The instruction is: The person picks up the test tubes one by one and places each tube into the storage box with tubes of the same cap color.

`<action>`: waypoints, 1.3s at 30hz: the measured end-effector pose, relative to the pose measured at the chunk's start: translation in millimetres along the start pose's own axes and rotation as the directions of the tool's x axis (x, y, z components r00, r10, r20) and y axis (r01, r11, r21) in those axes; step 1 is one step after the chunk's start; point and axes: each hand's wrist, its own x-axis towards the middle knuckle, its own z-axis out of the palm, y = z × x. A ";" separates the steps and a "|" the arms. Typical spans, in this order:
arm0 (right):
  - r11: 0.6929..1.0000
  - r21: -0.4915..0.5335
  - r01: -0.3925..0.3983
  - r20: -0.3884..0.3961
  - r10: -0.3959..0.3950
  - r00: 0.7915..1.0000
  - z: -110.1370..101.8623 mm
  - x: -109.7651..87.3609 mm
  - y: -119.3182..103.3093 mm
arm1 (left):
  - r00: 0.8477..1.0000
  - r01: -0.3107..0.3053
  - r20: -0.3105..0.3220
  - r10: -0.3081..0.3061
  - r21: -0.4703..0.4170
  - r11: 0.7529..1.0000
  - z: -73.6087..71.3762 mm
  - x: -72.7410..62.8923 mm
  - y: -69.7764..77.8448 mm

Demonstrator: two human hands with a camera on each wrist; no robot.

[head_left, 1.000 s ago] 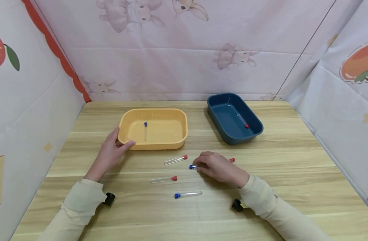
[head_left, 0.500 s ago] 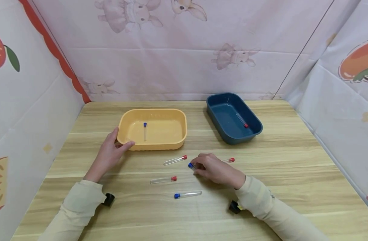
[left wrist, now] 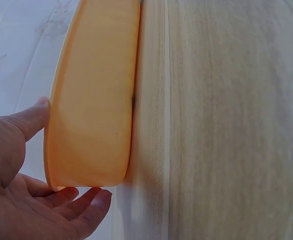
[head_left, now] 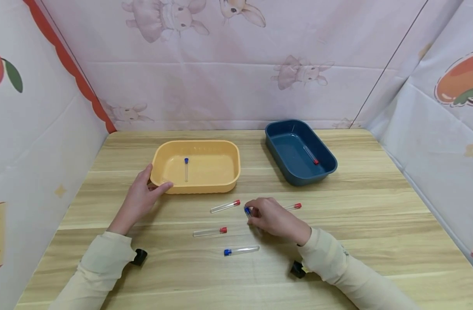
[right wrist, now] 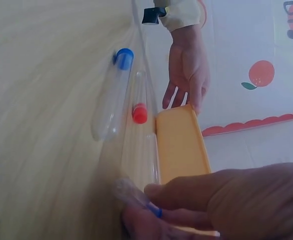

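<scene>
In the head view my left hand (head_left: 141, 196) holds the near left corner of a yellow plastic tray (head_left: 199, 188), thumb on the front rim and fingers along the end wall. A test tube with a blue cap (head_left: 186, 168) lies inside this tray. My right hand (head_left: 278, 218) pinches another blue-capped test tube (head_left: 247, 211) between thumb and fingers, cap toward the tray. The right wrist view shows its clear end (right wrist: 129, 192) tilted near the tabletop; the fingers partly hide it. Behind that hand lies a partly covered red-capped tube (head_left: 293, 207).
Two red-capped tubes, one nearer the tray (head_left: 225, 206) and one lower (head_left: 210, 232), lie on the wooden table (head_left: 174, 275). A blue-capped tube (head_left: 242, 250) lies closest to me. At the back right stands a dark blue tray (head_left: 284, 165) with a red-capped tube (head_left: 310, 155).
My right hand has shifted slightly left, and the pinched blue-capped tube has turned, its cap now tipped up and away from me. The left hand stays on the yellow tray.
</scene>
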 end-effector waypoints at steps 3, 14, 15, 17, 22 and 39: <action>0.997 0.055 -0.050 0.012 0.050 0.999 0.9 -0.4 -0.9 | 1.000 0.004 -0.001 -0.004 0.000 1.000 0.3 -0.2 0.0; 0.984 0.123 -0.128 0.022 0.126 0.992 0.8 -1.5 -3.1 | 1.000 0.022 -0.005 -0.022 0.003 1.000 0.5 0.0 0.3; 0.984 0.118 -0.132 0.028 0.130 0.991 -0.1 -1.7 -3.0 | 1.000 0.023 -0.005 -0.023 0.002 1.000 0.5 0.2 0.2; 0.985 0.101 -0.138 0.046 0.134 0.990 -2.9 -2.4 -2.5 | 1.000 0.024 -0.004 -0.024 0.000 1.000 0.6 0.3 0.2; 0.994 0.030 -0.104 0.105 0.100 0.989 -10.8 -4.0 0.7 | 1.000 0.025 -0.003 -0.025 0.006 1.000 0.9 0.2 0.3; 0.997 -0.037 -0.074 0.192 0.080 0.978 -11.9 -9.7 1.5 | 1.000 0.021 -0.001 -0.021 -0.004 1.000 -0.2 0.3 -0.7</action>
